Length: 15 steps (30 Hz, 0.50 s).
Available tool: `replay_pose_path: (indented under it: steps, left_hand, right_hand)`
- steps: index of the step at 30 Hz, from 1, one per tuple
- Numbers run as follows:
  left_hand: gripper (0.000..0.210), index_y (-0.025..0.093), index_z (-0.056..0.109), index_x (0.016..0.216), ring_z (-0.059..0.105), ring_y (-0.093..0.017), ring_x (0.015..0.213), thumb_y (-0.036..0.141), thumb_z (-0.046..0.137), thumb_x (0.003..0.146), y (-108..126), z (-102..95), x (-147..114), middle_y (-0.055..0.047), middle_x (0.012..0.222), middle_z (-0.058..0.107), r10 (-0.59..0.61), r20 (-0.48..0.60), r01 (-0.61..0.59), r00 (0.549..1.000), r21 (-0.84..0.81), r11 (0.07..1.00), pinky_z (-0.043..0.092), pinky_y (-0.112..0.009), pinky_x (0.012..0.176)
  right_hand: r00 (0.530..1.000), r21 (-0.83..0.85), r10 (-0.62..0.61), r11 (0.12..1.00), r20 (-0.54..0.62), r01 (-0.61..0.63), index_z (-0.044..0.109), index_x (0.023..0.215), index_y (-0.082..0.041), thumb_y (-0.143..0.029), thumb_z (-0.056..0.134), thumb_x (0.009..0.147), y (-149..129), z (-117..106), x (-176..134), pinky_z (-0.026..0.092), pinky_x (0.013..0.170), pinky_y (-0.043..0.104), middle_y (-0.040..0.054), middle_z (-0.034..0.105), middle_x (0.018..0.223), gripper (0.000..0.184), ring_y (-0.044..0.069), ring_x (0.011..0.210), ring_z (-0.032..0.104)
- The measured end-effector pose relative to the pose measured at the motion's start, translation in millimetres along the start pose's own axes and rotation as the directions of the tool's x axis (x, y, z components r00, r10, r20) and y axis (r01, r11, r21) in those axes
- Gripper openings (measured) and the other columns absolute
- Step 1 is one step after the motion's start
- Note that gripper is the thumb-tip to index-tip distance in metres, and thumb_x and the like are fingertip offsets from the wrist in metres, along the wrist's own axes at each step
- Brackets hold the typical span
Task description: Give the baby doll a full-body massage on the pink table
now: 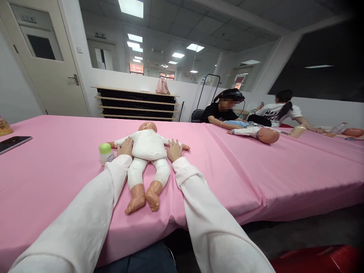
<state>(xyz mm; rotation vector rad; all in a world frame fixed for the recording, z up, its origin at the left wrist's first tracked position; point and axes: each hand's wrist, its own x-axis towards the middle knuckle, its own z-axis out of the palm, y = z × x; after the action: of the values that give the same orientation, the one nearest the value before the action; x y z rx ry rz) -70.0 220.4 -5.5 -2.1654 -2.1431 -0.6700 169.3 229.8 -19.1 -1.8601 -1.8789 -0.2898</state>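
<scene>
A baby doll (149,146) in a white outfit lies on its back on the pink cloth, its feet pointing towards me. Its arms stretch out to both sides, and its bare feet lie close together. My left hand (125,147) rests on the doll's arm at the left, with the fingers apart and laid over the sleeve. Over the other sleeve, my right hand (174,149) lies with its fingers spread, touching the arm near the doll's side. A small bottle with a green cap (105,153) stands just left of my left hand.
Pink cloth (222,167) covers the table. A phone (14,144) lies at the left edge. Across to the right, a person in black (218,113) handles another doll (267,135), near a bottle (297,131). Another person in white (286,113) sits beyond.
</scene>
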Motion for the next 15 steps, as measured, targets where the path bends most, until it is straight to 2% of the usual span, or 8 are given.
replay_pose_path:
  steps: [3, 5, 8, 10, 12, 14, 15]
  left_hand:
    - [0.049, 0.008, 0.032, 0.136, 0.027, -0.021, 0.132, 0.011, 0.023, 0.087, -2.7, 0.0, -0.5, -0.011, 0.144, 0.029, -0.071, -0.073, 0.066, 0.995, -0.073, 0.995, 0.019, -0.050, 0.109]
    - [0.049, 0.003, 0.038, 0.132, 0.033, -0.022, 0.129, 0.008, 0.028, 0.084, -3.6, -5.3, 1.4, -0.013, 0.139, 0.038, -0.110, -0.169, 0.080, 0.980, -0.173, 0.982, 0.025, -0.040, 0.108]
    - [0.049, 0.003, 0.043, 0.127, 0.042, -0.020, 0.122, 0.005, 0.033, 0.080, 3.5, -20.5, 3.6, -0.012, 0.130, 0.049, -0.123, -0.348, 0.002, 0.930, -0.329, 0.944, 0.031, -0.029, 0.105]
    - [0.047, 0.006, 0.044, 0.127, 0.044, -0.018, 0.119, 0.008, 0.031, 0.082, 15.8, -28.9, 1.5, -0.009, 0.128, 0.051, -0.057, -0.421, -0.119, 0.905, -0.381, 0.917, 0.032, -0.026, 0.104]
    - [0.045, 0.009, 0.045, 0.127, 0.044, -0.016, 0.119, 0.015, 0.031, 0.085, 31.3, -30.9, -4.8, -0.009, 0.128, 0.051, 0.106, -0.386, -0.260, 0.916, -0.372, 0.891, 0.032, -0.027, 0.104]
    - [0.043, 0.013, 0.046, 0.128, 0.042, -0.017, 0.122, 0.021, 0.032, 0.087, 44.4, -26.4, -13.6, -0.007, 0.131, 0.049, 0.328, -0.240, -0.393, 0.914, -0.316, 0.864, 0.029, -0.032, 0.106]
    - [0.043, 0.016, 0.046, 0.128, 0.040, -0.017, 0.124, 0.024, 0.032, 0.088, 48.6, -23.0, -18.0, -0.006, 0.133, 0.047, 0.402, -0.148, -0.428, 0.904, -0.290, 0.856, 0.027, -0.035, 0.107]
  right_hand:
    - [0.986, 0.016, 0.150, 0.989, -0.073, -0.149, 0.040, 0.132, -0.013, -0.020, 0.029, 0.087, 1.2, -2.7, -0.5, 0.009, 0.104, 0.057, 0.0135, 0.029, 0.144, 0.047, 0.028, 0.135, 0.017]
    - [0.980, 0.072, 0.171, 0.984, -0.099, -0.164, 0.035, 0.135, -0.010, -0.021, 0.027, 0.088, -4.3, -10.4, 1.3, 0.008, 0.105, 0.056, 0.0152, 0.025, 0.145, 0.049, 0.026, 0.136, 0.015]
    - [0.987, 0.203, 0.093, 0.977, -0.129, -0.066, 0.035, 0.133, -0.011, -0.022, 0.024, 0.089, -23.1, -27.7, 3.7, 0.014, 0.108, 0.047, 0.0114, 0.026, 0.146, 0.047, 0.021, 0.136, 0.018]
    - [0.988, 0.266, -0.028, 0.962, -0.149, 0.067, 0.042, 0.129, -0.014, -0.021, 0.024, 0.089, -40.2, -37.9, 1.9, 0.019, 0.108, 0.039, 0.0075, 0.031, 0.144, 0.044, 0.017, 0.134, 0.023]
    - [0.972, 0.296, -0.207, 0.927, -0.110, 0.230, 0.048, 0.125, -0.016, -0.020, 0.026, 0.089, -56.5, -43.3, -3.9, 0.024, 0.107, 0.034, 0.0062, 0.039, 0.139, 0.042, 0.015, 0.130, 0.031]
    - [0.934, 0.311, -0.357, 0.887, 0.000, 0.340, 0.050, 0.124, -0.017, -0.018, 0.031, 0.088, -68.5, -43.8, -12.3, 0.027, 0.106, 0.033, 0.0071, 0.048, 0.133, 0.040, 0.015, 0.124, 0.040]
    - [0.916, 0.315, -0.398, 0.878, 0.058, 0.362, 0.049, 0.125, -0.017, -0.017, 0.034, 0.088, -72.2, -42.8, -16.5, 0.028, 0.105, 0.033, 0.0072, 0.050, 0.131, 0.040, 0.016, 0.123, 0.042]
